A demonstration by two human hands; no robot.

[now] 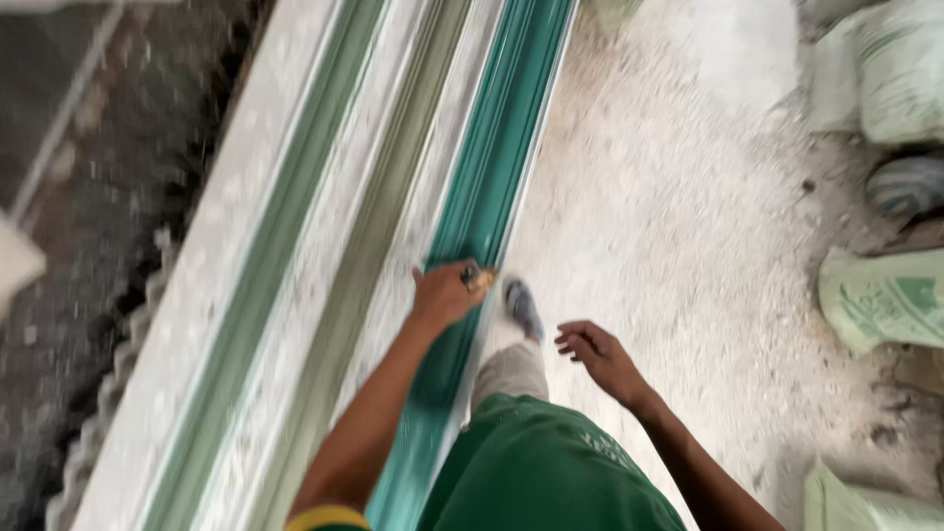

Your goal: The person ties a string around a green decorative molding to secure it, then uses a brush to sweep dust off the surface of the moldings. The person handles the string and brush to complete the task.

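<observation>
Two hands: our left hand (447,293) closes its grip on a small tool (477,277) against the green channel (482,197), while our right hand (595,354) hangs open, holding nothing.

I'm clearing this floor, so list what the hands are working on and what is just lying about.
In use:
left hand
small tool under its fingers
long green mould

Lying about:
green sacks
pale moulds alongside
dusty floor
right hand, empty

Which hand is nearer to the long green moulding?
Left. The left hand rests on the green moulding, gripping a small object there. The right hand hangs empty over the dusty floor, off to the moulding's right.
</observation>
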